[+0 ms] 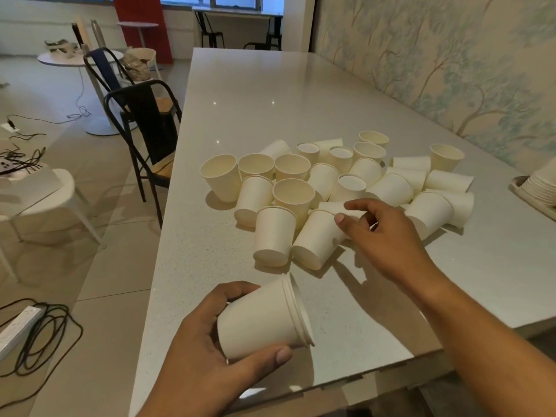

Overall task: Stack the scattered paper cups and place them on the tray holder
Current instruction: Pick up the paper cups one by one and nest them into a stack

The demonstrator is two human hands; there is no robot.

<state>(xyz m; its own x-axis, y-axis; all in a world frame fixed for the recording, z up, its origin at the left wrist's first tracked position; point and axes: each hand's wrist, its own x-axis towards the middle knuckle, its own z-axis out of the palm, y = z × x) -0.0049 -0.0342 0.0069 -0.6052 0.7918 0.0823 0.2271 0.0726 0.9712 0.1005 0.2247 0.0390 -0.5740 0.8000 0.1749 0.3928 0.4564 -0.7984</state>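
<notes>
Several white paper cups (pixel 331 188) lie scattered in a heap on the grey speckled table (pixel 270 94), some upright, some on their sides or upside down. My left hand (pixel 204 350) is shut on a short nested stack of cups (pixel 261 320), tilted with the rims pointing right, above the table's near edge. My right hand (pixel 382 233) reaches into the near side of the heap, its fingers closing around a lying cup (pixel 331 207). At the right edge a tray holder (pixel 519 191) carries a stack of cups (pixel 541 185).
Two black metal chairs (pixel 144 121) stand along the table's left edge. A white chair (pixel 45 194) and cables (pixel 42 332) with a power strip are on the floor at left. A wallpapered wall (pixel 451 61) borders the table's right side.
</notes>
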